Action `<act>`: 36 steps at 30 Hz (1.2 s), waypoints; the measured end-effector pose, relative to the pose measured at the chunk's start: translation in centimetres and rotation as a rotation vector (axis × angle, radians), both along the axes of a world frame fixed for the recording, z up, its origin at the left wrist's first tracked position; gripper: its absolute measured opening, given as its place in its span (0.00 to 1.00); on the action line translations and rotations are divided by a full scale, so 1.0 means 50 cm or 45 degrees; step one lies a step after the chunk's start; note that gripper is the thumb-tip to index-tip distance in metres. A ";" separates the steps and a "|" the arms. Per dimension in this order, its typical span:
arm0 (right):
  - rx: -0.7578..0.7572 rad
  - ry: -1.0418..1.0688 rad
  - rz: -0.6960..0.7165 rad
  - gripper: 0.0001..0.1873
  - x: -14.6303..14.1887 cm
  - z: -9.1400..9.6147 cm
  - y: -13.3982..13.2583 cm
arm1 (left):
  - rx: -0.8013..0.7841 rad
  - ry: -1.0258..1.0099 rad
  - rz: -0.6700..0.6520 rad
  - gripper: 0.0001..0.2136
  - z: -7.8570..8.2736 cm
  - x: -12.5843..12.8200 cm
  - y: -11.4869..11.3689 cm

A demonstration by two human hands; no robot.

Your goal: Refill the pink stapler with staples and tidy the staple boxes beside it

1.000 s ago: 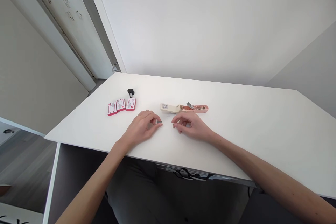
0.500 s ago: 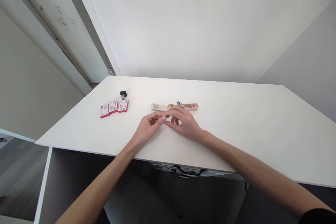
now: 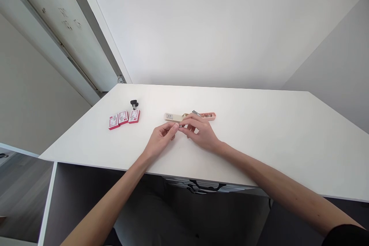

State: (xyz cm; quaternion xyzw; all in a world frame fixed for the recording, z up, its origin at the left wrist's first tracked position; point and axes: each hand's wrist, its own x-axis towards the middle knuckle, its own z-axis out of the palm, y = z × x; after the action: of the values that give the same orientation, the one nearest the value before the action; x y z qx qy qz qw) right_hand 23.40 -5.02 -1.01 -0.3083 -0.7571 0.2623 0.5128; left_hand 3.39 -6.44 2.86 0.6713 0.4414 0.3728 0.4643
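Note:
My left hand point(image 3: 162, 137) and my right hand point(image 3: 201, 132) meet over the middle of the white table. Both have their fingertips pinched around a small greyish piece, mostly hidden by the fingers, so its kind cannot be made out. Just behind them lies a long narrow open case, its cream half point(image 3: 173, 117) on the left bearing a printed square. The case's pink half point(image 3: 212, 116), on the right, contains small metal bits. A shiny metal piece point(image 3: 196, 113) leans up by the pink half, partly behind my right hand.
Three red-and-white small boxes point(image 3: 123, 117) lie in a row at the left of the table point(image 3: 259, 134). A black-handled metal clip-like item point(image 3: 134, 103) sits behind the rightmost box. A wall rises at the back; black drawer handles point(image 3: 207, 187) show below the front edge.
My fingertips have drawn slightly apart, so a bit of the small greyish piece now shows between them. The view has shifted a little. The boxes and the case stay in place.

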 end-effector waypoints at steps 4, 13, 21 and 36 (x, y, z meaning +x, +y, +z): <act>0.004 0.034 0.013 0.11 0.000 -0.001 -0.001 | -0.002 0.015 0.003 0.23 -0.003 -0.001 0.002; 0.074 0.083 -0.001 0.10 -0.002 -0.003 0.001 | 0.023 0.040 0.052 0.22 -0.009 0.004 0.001; 0.129 -0.013 -0.050 0.10 0.001 -0.001 0.000 | 0.036 0.012 0.072 0.22 -0.016 0.008 0.002; 0.152 -0.036 -0.138 0.08 0.007 -0.002 0.008 | 0.276 0.154 0.334 0.17 -0.024 0.002 0.000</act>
State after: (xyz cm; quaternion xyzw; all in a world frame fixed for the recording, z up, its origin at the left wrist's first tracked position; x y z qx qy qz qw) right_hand 23.76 -4.59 -1.12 -0.3213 -0.7608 0.1841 0.5329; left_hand 3.51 -6.45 1.68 0.6753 0.5094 0.4346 0.3091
